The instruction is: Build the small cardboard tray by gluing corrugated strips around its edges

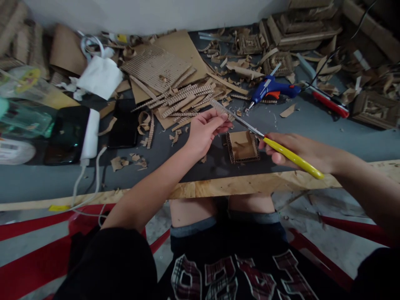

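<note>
My left hand point(204, 130) is closed in a pinch on a small strip of corrugated cardboard point(230, 118), partly hidden by the fingers. In my right hand point(290, 150) is a yellow-handled blade tool point(292, 157); its long thin metal part reaches up and left to the strip and my left fingertips. Whether the blade touches the strip, I cannot tell. Below and between both hands, a small square cardboard tray point(243, 146) with corrugated walls lies on the grey table, near my right fingers.
A blue glue gun point(271, 89) lies beyond my right hand, beside a red-handled tool point(331, 104). Corrugated strips point(187, 100) and cardboard sheets point(156, 66) are piled behind my left hand. Phones point(67, 134), a white cable point(98, 171) and a paper roll point(101, 77) are left.
</note>
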### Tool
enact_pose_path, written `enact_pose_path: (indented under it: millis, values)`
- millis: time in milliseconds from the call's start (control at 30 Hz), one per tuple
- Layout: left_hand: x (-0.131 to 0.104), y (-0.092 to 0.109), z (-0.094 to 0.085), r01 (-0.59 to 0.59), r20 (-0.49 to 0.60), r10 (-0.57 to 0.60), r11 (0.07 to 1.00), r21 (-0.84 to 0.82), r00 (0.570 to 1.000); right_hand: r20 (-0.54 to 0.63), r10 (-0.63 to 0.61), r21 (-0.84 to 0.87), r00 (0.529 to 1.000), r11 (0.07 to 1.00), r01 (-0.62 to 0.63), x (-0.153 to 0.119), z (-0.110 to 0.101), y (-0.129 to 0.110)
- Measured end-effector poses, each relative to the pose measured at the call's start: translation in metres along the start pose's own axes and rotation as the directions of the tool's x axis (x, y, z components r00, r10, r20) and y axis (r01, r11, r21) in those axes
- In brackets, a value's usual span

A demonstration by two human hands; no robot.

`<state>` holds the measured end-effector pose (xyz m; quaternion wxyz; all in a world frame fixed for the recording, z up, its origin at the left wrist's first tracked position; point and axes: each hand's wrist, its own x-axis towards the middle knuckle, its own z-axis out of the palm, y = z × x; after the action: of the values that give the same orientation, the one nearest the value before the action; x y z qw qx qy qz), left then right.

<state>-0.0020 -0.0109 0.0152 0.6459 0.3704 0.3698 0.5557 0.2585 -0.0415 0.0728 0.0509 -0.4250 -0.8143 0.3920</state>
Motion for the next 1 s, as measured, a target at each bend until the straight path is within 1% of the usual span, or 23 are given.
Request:
enact_pose_path:
  millis: [100, 200, 367, 500, 567, 700, 767, 867, 1000]
  values:
    - [-0.001, 0.001, 0.004, 0.026, -0.027, -0.027, 1.0, -0.005, 0.999, 0.033, 0.034, -0.046, 0.999, 0.998, -0.033, 0.0, 0.0, -0.003]
    - [-0.002, 0.001, 0.006, 0.032, -0.066, -0.032, 0.999, 0.001, 0.997, 0.018, 0.015, -0.037, 1.0, 0.999, -0.014, 0.0, 0.001, -0.009]
    - [-0.003, -0.001, 0.007, 0.016, -0.095, -0.016, 1.0, -0.001, 0.995, 0.023, 0.028, 0.0, 0.999, 1.0, -0.028, 0.0, 0.002, -0.017]
    - [-0.002, 0.0, 0.008, 0.026, -0.098, -0.028, 0.999, -0.024, 0.995, 0.033, 0.015, 0.048, 0.999, 0.999, -0.016, 0.002, 0.003, -0.019]
    - [-0.001, 0.001, 0.007, 0.039, -0.098, -0.042, 0.999, -0.035, 0.994, 0.027, 0.023, 0.045, 0.999, 0.999, -0.024, 0.003, 0.004, -0.019]
    - [0.002, 0.002, 0.005, 0.077, -0.135, -0.078, 0.997, -0.011, 0.988, 0.018, 0.048, 0.038, 0.999, 0.998, -0.049, 0.004, 0.005, -0.018]
    - [0.003, 0.001, 0.004, 0.087, -0.147, -0.086, 0.996, 0.002, 0.985, 0.028, 0.033, 0.046, 0.999, 0.998, -0.035, 0.004, 0.005, -0.019]
    - [0.004, 0.0, 0.003, 0.086, -0.143, -0.089, 0.996, -0.027, 0.986, 0.038, 0.002, 0.077, 0.999, 0.997, -0.005, 0.004, 0.005, -0.022]
    - [0.004, 0.003, 0.005, 0.124, -0.143, -0.131, 0.991, -0.057, 0.981, 0.037, 0.009, 0.125, 0.999, 0.992, -0.014, 0.003, 0.006, -0.028]
